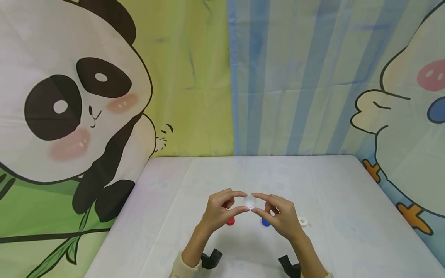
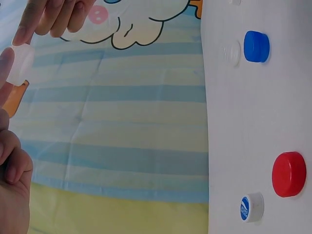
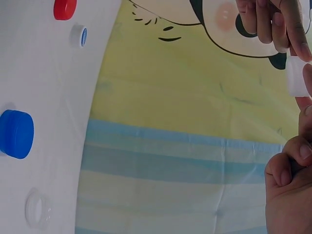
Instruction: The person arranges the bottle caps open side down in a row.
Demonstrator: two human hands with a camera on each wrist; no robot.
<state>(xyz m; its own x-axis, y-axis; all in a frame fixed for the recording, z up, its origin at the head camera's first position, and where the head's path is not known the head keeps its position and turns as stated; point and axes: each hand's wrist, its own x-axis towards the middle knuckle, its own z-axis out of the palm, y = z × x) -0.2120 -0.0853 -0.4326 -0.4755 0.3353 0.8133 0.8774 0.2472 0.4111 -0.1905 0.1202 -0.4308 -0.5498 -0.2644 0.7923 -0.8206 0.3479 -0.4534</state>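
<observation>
A white translucent bottle cap (image 1: 250, 201) is held up above the table between both hands. From the left side, the left hand (image 1: 218, 207) pinches its edge with thumb and index finger. The right hand (image 1: 282, 214) pinches the opposite edge the same way. Ridged sides show on this cap (image 3: 296, 77) in the right wrist view. On the table below, a red cap (image 1: 230, 221) lies near the left hand and a blue cap (image 1: 265, 222) near the right, partly covered by it. A white cap (image 1: 303, 221) lies just right of the right hand.
The left wrist view shows a small white cap with a blue top (image 2: 252, 207) near the red one, and a clear ring-like cap (image 2: 233, 52) beside the blue one. Behind the white table (image 1: 333, 185) hangs a cartoon-printed curtain (image 1: 194, 77).
</observation>
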